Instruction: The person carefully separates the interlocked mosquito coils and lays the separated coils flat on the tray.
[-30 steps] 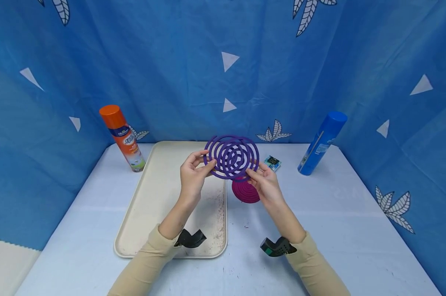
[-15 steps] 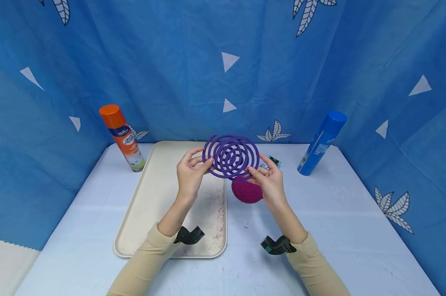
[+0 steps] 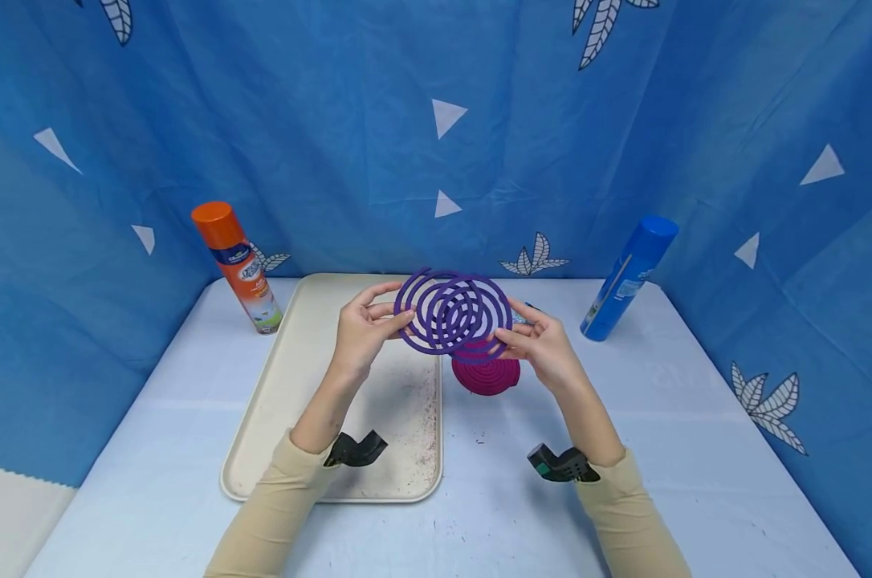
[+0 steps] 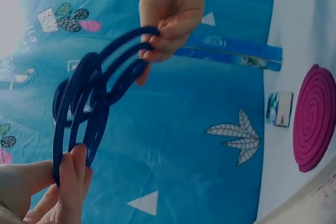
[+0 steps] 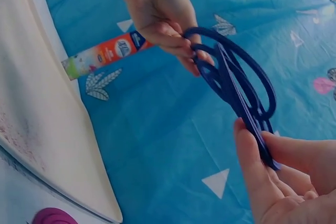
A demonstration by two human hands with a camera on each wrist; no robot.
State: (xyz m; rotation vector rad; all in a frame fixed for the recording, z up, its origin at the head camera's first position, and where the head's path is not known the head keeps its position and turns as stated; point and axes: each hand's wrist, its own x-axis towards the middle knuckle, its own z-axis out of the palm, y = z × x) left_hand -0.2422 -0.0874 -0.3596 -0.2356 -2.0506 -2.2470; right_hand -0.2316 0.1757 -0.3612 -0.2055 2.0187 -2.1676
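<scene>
Two purple mosquito coils overlap and interlace in the air above the table in the head view. My left hand [image 3: 360, 333] pinches the outer ring of the left coil [image 3: 432, 351] between thumb and fingers. On the other side, my right hand [image 3: 548, 349] pinches the edge of the right coil [image 3: 507, 303]. From the left wrist, the purple coils [image 4: 94, 85] appear almost edge-on, their rings crossing in the middle. Below them on the table lies a magenta spiral coil [image 3: 486, 379], its far edge partly covered in the head view.
A cream tray [image 3: 280, 409] with reddish specks lies under my left arm. An orange spray can [image 3: 237, 269] stands at the back left, a blue spray can [image 3: 627, 277] at the back right. Behind the right hand sits a small blue packet [image 4: 280, 109]. Blue curtain surrounds the table.
My hands have drawn apart, the left slightly left and the right to the right. The two purple coils overlap less, and more of the magenta coil shows.
</scene>
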